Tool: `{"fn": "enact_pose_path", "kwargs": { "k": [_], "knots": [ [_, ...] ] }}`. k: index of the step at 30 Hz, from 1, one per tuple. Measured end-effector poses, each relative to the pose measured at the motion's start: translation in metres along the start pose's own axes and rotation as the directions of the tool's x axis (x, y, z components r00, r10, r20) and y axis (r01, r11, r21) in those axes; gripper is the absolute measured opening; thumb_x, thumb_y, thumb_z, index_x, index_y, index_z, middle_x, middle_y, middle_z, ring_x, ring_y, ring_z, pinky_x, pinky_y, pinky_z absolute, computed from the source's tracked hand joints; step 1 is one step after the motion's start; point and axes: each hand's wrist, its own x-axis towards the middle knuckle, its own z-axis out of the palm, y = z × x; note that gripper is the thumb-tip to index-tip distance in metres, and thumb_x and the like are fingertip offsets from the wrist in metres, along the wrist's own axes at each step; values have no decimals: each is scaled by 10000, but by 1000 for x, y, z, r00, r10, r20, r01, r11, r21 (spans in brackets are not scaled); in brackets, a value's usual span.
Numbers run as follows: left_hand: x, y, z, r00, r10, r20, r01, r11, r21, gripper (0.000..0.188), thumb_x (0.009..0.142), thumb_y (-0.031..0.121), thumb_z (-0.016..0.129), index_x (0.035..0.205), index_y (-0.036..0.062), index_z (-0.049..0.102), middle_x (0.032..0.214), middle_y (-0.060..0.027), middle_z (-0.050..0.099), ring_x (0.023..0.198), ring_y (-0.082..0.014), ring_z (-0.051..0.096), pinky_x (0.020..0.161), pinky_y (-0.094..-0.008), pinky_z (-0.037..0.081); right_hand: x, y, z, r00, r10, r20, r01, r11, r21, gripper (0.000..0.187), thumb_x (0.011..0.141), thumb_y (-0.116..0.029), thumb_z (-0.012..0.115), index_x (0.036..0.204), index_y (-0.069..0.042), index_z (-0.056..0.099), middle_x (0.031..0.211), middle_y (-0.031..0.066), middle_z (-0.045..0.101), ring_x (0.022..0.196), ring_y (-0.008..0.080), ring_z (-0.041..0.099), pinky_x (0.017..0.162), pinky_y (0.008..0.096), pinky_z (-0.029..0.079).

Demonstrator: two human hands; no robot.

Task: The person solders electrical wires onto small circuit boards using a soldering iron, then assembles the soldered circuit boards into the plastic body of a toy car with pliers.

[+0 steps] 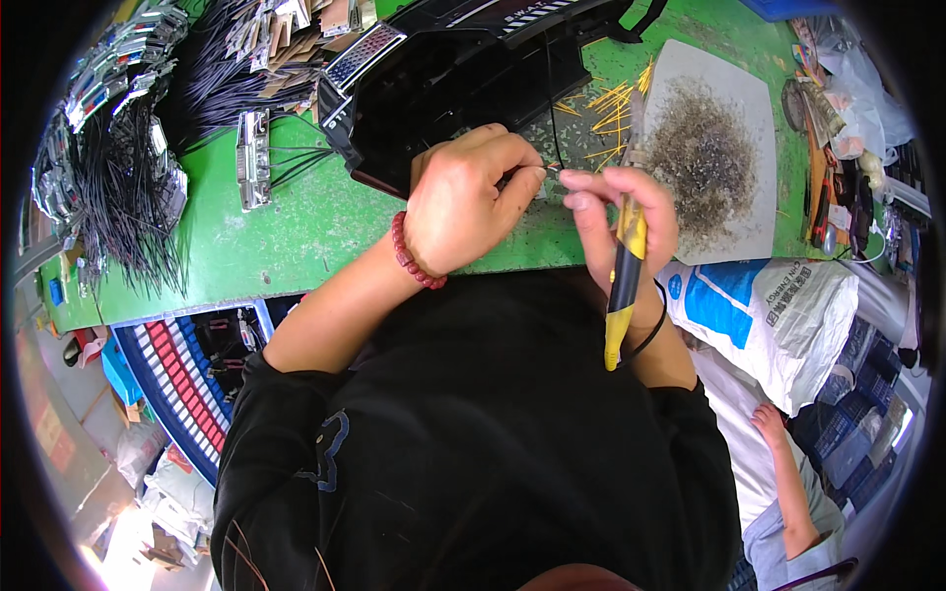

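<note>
My left hand, with a red bead bracelet on its wrist, pinches thumb and forefinger together on a thin wire end. A thin black wire runs down from a black plastic toy car body to the fingertips of both hands. In my right hand a soldering iron with a yellow and black handle lies between the fingers, its tip end pointing away from me. The right thumb and fingertips also close near the wire, almost meeting the left ones. Exactly how the wire ends touch is too small to tell.
A grey board with dark scraps lies right, beside yellow sticks. Left are a chrome part with wires, bundles of black wires and brown cards. Below the green table is a white sack; another person's arm shows lower right.
</note>
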Motion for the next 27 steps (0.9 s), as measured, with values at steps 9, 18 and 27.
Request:
{"fn": "enact_pose_path", "kwargs": {
  "k": [9, 18, 27],
  "knots": [
    [0, -1, 1, 997, 80, 2, -80, 996, 45, 59, 781, 89, 693, 787, 57, 644, 727, -89, 597, 653, -276, 618, 573, -355, 494, 6, 5, -4, 998, 59, 17, -59, 998, -8, 317, 841, 30, 677, 1135, 6, 561, 960, 129, 693, 879, 191, 711, 738, 268, 551],
    [-2, 1, -2, 999, 48, 9, -48, 999, 14, 46, 809, 84, 676, 814, 47, 649, 749, -90, 616, 682, -280, 625, 600, -353, 504, 7, 2, -4, 995, 94, 12, -95, 995, 42, 321, 841, 36, 671, 1140, -4, 562, 968, 116, 689, 888, 183, 710, 729, 260, 543],
    [1, 5, -6, 994, -77, 80, 79, 997, -25, 89, 862, 100, 632, 829, 18, 639, 758, -110, 620, 714, -303, 625, 625, -376, 505, 14, -5, -1, 984, 155, 88, -156, 988, 2, 358, 870, 62, 635, 1191, -8, 493, 983, 149, 674, 914, 188, 678, 767, 267, 537]
  ]
}}
